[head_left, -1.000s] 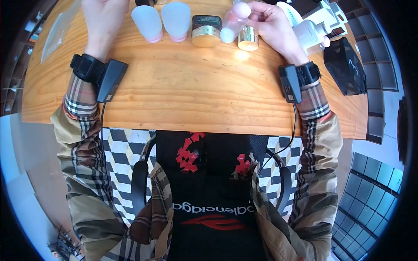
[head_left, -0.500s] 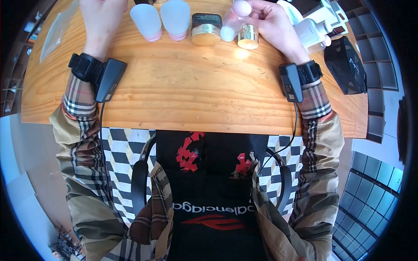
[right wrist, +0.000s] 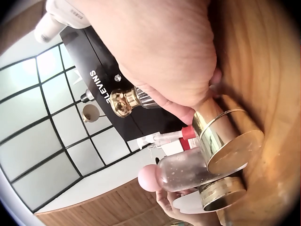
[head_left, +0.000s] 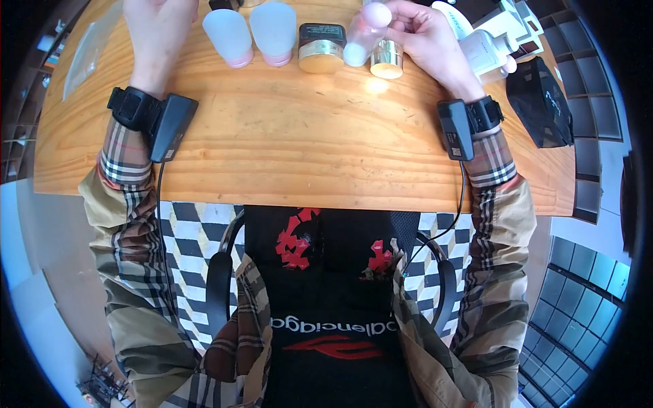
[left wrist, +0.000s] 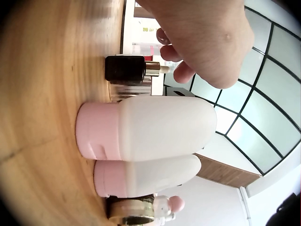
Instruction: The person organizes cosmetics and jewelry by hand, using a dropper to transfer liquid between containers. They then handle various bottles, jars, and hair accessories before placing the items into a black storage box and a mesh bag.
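Note:
My right hand (head_left: 432, 44) is at the back right of the table, its fingers pinching a shiny gold cylindrical container (right wrist: 225, 136) that stands on the wood. Right beside that container is a clear bottle with a round pink top (head_left: 367, 34). At the back left, my left hand (left wrist: 207, 42) hovers with loosely bent fingers near a dark dropper bottle with a gold collar (left wrist: 127, 69); nothing shows between them. The head view cuts off these fingers. Two frosted squeeze bottles (head_left: 228, 37) (head_left: 273, 34) stand on pink caps to the right of the left hand.
Between the squeeze bottles and the clear bottle sits a dark jar with a gold lid (head_left: 321, 54). On the right are a pump bottle (head_left: 483, 54), white boxes (head_left: 510, 24) and a black pouch (head_left: 539, 102). A clear plastic bag (head_left: 92, 51) lies at the left.

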The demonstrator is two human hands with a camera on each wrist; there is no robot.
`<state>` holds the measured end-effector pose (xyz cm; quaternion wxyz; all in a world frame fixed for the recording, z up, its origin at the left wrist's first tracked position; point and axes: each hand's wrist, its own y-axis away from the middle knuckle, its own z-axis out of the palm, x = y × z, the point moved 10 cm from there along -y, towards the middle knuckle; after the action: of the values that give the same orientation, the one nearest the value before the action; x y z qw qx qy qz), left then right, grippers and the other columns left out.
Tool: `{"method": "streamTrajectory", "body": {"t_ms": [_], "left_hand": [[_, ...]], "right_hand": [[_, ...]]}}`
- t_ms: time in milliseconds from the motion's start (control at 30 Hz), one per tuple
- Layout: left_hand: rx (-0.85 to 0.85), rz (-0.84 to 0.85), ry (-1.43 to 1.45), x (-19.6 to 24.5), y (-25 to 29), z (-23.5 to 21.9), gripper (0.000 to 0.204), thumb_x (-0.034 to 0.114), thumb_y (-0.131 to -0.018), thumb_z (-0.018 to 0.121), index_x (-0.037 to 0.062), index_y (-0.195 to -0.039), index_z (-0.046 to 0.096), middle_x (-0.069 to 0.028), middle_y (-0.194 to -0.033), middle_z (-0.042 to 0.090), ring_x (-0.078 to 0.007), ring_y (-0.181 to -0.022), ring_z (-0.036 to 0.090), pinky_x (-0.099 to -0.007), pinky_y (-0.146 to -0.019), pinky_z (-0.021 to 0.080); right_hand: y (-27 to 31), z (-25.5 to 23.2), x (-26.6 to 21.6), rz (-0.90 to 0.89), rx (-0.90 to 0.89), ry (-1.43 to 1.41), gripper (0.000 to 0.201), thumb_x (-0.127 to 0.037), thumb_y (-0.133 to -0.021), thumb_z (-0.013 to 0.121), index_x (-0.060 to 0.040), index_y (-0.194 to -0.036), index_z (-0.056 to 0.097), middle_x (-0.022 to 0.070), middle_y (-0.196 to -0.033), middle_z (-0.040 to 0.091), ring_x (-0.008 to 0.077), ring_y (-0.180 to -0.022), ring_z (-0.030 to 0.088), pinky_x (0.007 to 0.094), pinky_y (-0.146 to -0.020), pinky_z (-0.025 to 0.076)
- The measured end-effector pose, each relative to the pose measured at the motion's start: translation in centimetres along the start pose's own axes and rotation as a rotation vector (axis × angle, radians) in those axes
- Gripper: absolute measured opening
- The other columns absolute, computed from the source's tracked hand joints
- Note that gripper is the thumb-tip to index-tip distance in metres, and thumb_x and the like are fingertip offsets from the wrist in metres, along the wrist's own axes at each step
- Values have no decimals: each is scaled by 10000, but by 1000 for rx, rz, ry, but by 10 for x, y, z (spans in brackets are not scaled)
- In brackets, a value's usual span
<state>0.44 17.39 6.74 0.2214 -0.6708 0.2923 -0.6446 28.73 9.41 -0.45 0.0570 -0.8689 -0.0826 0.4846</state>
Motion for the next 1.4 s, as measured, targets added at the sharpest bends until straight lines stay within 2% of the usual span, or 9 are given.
{"method": "streamTrajectory", "body": {"t_ms": [167,367,500,600,767,967,1133,1233,1400], "left_hand": [[15,8,11,-1,0,0,228,45,-1035,564,96,-1256,543,43,-637,594,-21,-521,514,-173,-451,324],[-8,-49,-22,2,0,0,226,39,-1035,564,92,-1253,546,53,-653,585,-18,-544,521,-168,-470,334],[-6,-43,-16,3,0,0,220,36,-1036,562,90,-1249,546,62,-657,576,-17,-541,510,-168,-476,338],[16,54,52,-2,-2,-2,221,32,-1034,565,85,-1247,545,63,-652,570,-16,-543,512,-168,-480,340],[-4,16,47,4,0,-2,224,24,-1029,571,76,-1244,541,54,-645,575,-20,-548,518,-173,-492,354],[-15,-35,77,-3,-2,0,234,26,-1032,577,75,-1256,532,48,-642,584,-22,-553,528,-173,-489,354],[-20,-61,54,-5,-1,0,237,28,-1035,574,75,-1263,529,44,-643,592,-23,-546,527,-175,-479,345],[3,21,120,-3,-2,-2,236,39,-1036,577,78,-1265,530,39,-638,596,-24,-533,520,-177,-464,329],[-13,-61,51,-3,-1,-1,236,50,-1036,583,85,-1264,532,37,-630,593,-23,-523,509,-179,-456,315]], "right_hand": [[5,-3,-5,31,10,-245,213,-41,-936,751,-16,-1146,724,27,-1000,761,49,-872,678,202,-785,559],[9,-3,-5,50,26,-307,220,-57,-940,752,-15,-1153,721,37,-1042,757,55,-913,687,198,-799,564],[11,-8,-2,119,48,-102,243,-56,-949,741,-20,-1188,710,39,-1044,755,70,-936,694,208,-806,567],[10,-8,-2,67,24,-113,228,-56,-958,732,-26,-1182,699,31,-1036,753,66,-911,690,207,-787,558],[8,-5,-6,32,30,-353,149,-65,-963,731,-51,-1100,673,10,-1012,753,36,-809,657,194,-721,526],[12,-10,2,120,46,-312,173,-82,-964,735,-76,-1118,658,-19,-979,741,15,-787,644,166,-635,475],[13,-9,-5,102,60,-363,204,-72,-959,737,-75,-1142,646,-24,-970,730,6,-778,634,155,-629,472],[13,-10,-5,109,62,-378,219,-64,-953,742,-73,-1149,646,-28,-973,724,2,-787,633,150,-634,472],[12,-9,-4,112,65,-363,229,-57,-948,745,-74,-1155,650,-36,-974,718,-2,-805,633,142,-644,470]]}}
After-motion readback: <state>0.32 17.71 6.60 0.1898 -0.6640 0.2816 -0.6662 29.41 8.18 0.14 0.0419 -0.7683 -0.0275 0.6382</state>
